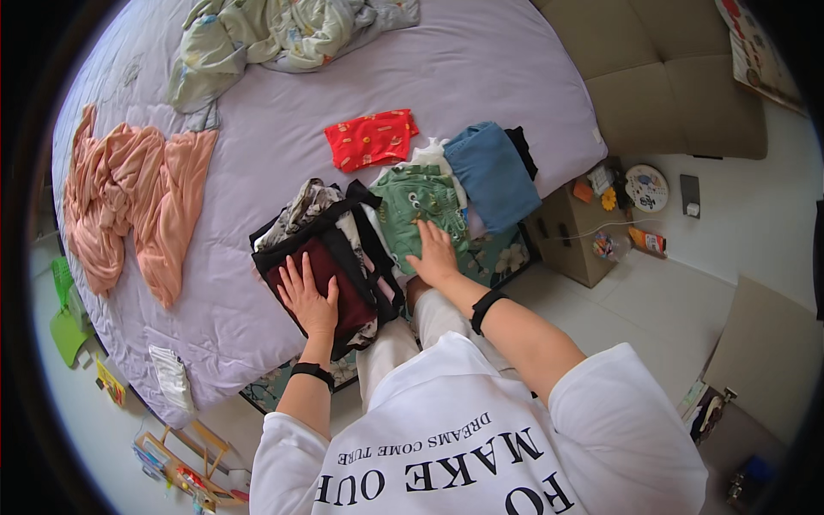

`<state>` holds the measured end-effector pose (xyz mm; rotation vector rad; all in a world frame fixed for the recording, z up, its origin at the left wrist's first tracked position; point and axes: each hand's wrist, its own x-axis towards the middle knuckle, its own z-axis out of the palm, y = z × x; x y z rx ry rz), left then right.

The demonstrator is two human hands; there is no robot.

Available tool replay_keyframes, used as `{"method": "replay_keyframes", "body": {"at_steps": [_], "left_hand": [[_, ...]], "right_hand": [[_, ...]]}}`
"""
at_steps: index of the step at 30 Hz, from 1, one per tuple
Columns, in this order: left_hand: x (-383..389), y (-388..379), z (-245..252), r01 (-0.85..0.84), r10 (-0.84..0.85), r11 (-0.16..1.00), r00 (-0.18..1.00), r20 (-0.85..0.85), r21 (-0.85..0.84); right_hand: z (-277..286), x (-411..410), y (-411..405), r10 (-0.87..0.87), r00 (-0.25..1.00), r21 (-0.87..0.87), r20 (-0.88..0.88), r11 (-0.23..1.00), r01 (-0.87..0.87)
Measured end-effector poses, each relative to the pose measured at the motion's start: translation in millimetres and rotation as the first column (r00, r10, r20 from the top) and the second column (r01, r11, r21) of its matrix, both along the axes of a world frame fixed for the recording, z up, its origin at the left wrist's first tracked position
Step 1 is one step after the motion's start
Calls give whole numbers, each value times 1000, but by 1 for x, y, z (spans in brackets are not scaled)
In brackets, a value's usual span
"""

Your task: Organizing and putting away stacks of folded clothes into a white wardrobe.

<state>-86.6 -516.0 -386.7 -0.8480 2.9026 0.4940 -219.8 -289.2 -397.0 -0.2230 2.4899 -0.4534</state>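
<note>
My left hand (310,299) lies flat, fingers spread, on a dark maroon and black folded garment (344,277) that tops a pile at the bed's near edge. A black-and-white patterned cloth (299,212) shows at the far side of that pile. My right hand (436,252) rests with its fingers apart on a green folded garment (418,199) with cartoon eyes. White cloth (432,153) peeks out from under the green one. To its right sits a folded blue denim-like garment (494,177) over something black. A folded red printed garment (371,140) lies just beyond.
A bed (270,122) with a lilac cover fills the view ahead. On it are crumpled peach cloth (138,206), a pale green bundle (290,32) and a folded white cloth (170,380). A brown bedside cabinet (566,238) stands right, below the padded headboard (656,64). A floral mat (496,261) lies on the floor.
</note>
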Motion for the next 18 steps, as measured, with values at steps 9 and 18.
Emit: {"method": "replay_keyframes", "body": {"at_steps": [9,18], "left_hand": [[4,-4,1,-9,9,1000,1000,1,16],[-6,1,6,-13,13,1000,999,32,0]], "right_hand": [[-7,-15,16,4,999,53,36,999,-6],[13,-41,9,115,992,-35,-57,992,-117]]}}
